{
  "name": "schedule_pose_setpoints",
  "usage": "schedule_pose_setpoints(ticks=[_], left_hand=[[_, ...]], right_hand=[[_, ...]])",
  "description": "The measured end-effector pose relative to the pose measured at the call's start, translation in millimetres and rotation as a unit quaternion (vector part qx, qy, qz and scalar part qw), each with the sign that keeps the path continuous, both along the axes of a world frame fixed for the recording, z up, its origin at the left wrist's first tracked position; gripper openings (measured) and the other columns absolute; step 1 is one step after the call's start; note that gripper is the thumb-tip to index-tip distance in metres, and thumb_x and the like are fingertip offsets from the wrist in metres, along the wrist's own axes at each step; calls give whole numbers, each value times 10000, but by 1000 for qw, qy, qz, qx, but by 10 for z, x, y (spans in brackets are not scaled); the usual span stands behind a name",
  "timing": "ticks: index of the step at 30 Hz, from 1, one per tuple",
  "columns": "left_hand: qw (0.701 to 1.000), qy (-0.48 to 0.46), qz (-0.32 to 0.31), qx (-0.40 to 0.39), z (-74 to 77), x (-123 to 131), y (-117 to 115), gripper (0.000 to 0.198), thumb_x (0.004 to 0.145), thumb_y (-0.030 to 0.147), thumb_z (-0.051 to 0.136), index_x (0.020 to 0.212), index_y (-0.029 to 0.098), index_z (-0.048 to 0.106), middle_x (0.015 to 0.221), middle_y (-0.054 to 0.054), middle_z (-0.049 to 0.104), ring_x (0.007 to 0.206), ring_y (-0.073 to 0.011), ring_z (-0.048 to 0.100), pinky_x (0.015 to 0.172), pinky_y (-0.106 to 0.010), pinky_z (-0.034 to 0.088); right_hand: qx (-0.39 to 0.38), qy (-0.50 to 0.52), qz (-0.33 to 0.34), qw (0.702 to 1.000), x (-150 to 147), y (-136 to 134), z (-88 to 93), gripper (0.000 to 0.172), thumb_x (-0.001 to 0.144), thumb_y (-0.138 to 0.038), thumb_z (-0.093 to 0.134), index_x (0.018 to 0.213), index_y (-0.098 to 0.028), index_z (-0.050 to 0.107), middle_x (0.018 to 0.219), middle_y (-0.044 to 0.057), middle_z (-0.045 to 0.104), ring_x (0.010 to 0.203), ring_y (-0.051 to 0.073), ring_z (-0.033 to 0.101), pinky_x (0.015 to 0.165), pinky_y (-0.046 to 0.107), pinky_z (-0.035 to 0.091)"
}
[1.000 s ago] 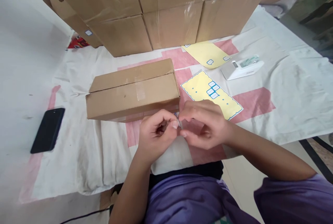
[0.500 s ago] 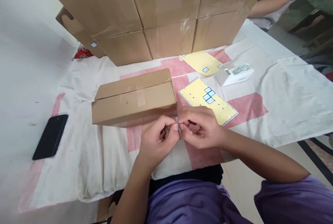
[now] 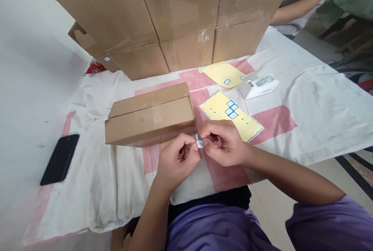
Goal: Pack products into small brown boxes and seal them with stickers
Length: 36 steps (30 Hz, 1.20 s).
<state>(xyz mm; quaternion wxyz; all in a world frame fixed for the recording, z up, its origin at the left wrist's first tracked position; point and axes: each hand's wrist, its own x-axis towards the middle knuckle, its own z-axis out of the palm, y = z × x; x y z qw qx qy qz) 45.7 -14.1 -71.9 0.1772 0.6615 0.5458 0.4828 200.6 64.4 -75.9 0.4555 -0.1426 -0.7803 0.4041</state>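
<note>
A small white sticker with blue edging [image 3: 199, 142] is pinched between my two hands, in front of the near right corner of a closed cardboard box [image 3: 151, 121]. My left hand [image 3: 177, 157] grips its left side between thumb and forefinger. On its other side, my right hand [image 3: 223, 142] holds it the same way. Just beyond the right hand lies a yellow sticker sheet [image 3: 218, 105] with blue-edged white labels [image 3: 232, 109] near its middle. My fingertips cover part of the sticker.
Stacked, taped cartons [image 3: 183, 14] rise at the back. Another yellow sheet [image 3: 223, 74] lies before them, beside a small white box [image 3: 259, 86]. A black phone [image 3: 60, 159] rests at the left by the wall. Another person's forearm [image 3: 303, 6] shows behind the cartons.
My fingertips have drawn slightly apart, and the sticker between them now shows its white face. The whole view has shifted a little.
</note>
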Motion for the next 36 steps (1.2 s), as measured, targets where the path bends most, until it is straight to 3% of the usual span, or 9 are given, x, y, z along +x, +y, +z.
schedule_pose_setpoints(ticks=[17, 29, 36], left_hand=[[1000, -11, -16, -12, 6, 15, -5, 198, 869, 115, 578, 707, 200, 503, 562, 97, 403, 480, -33, 345, 443, -138, 272], [999, -6, -9, -31, 3, 15, 3, 192, 867, 164, 546, 683, 201, 506, 539, 82, 394, 465, -49, 332, 433, -175, 262], [999, -11, -2, -45, -4, 20, 8, 183, 844, 172, 546, 666, 200, 513, 533, 79, 405, 460, -54, 349, 435, -176, 270]], right_hand=[[-23, 8, -2, 1000, 25, 62, -48, 168, 738, -44, 507, 714, -201, 450, 599, -78, 375, 524, 62, 318, 503, 222, 241], [-20, 18, -12, 1000, 46, 113, -23, 165, 723, -58, 486, 689, -208, 425, 583, -78, 349, 512, 71, 286, 497, 234, 215], [-53, 0, 8, 999, 69, 172, -78, 178, 824, -88, 474, 712, -210, 410, 616, -64, 366, 552, 88, 318, 522, 237, 247]])
